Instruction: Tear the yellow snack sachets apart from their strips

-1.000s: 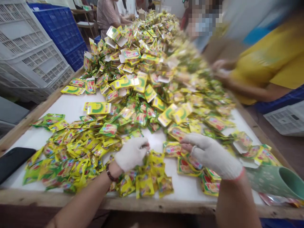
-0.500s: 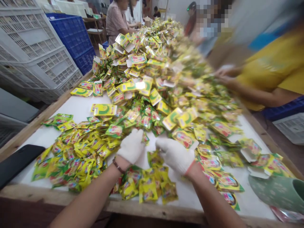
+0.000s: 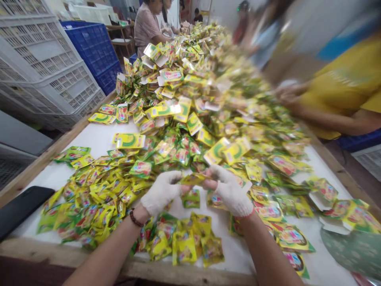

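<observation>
A small yellow sachet (image 3: 193, 179) is stretched flat between my two gloved hands, above the white tabletop. My left hand (image 3: 162, 191) pinches its left end, thumb below and fingers on top. On the other end, my right hand (image 3: 231, 191) grips in the same way. Both gloves are white, with bare fingertips showing. Just beneath lies a green and yellow sachet (image 3: 191, 199). Nearer the front edge, several yellow sachets (image 3: 184, 243) lie together. A wide spread of sachets (image 3: 98, 194) covers the table left of my left hand.
A large heap of yellow boxes and sachets (image 3: 190, 79) fills the table's middle. A black phone (image 3: 25, 206) lies at left, a green flowered object (image 3: 351, 246) at right. White crates (image 3: 44, 59) and blue crates (image 3: 92, 47) stand left. A person in yellow (image 3: 345, 87) works at right.
My hands, earlier apart and low over the sachets, now hold one yellow sachet between them. The right hand has turned and shifted right. The view has moved slightly.
</observation>
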